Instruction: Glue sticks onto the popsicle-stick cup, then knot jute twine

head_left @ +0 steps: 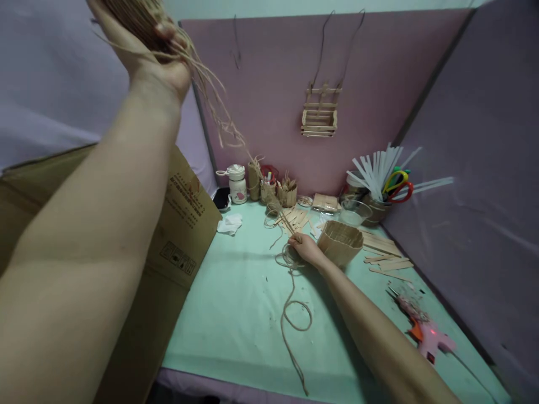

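My left hand is raised high at the top left, wrapped around a thick bundle of jute twine; the frame edge cuts off part of the bundle. Loose strands trail from it down toward the table. Low over the tabletop, my right hand pinches some strands of twine. Beneath and in front of that hand lies a looped length of twine on the green cloth. Just right of the hand stands a box-shaped holder made of wooden craft sticks.
A cardboard box stands at left. Behind are a white bottle, craft sticks and a clear bowl. At right are scissors among white strips, flat sticks and a pink glue gun with a lit red light.
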Available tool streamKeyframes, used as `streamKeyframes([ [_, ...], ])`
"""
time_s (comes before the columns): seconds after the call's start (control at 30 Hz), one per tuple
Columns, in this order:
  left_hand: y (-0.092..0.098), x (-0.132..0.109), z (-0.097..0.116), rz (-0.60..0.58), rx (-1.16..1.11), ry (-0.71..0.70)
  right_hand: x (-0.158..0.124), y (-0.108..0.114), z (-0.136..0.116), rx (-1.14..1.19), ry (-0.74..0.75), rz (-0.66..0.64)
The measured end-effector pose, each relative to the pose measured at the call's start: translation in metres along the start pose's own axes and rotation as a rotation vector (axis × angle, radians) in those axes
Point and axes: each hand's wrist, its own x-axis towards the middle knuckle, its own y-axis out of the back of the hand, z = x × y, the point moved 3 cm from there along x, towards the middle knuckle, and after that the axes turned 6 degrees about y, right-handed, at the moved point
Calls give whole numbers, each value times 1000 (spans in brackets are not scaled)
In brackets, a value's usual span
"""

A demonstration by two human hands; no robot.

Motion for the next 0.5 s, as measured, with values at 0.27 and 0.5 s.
streamKeyframes([
  [0.27, 11, -23, -25, -103, 116, 239, -8, 21, -58, -66, 204, 108],
  [0.5, 8, -42, -54, -108, 89, 301, 47, 27, -167, 317, 512, 344],
])
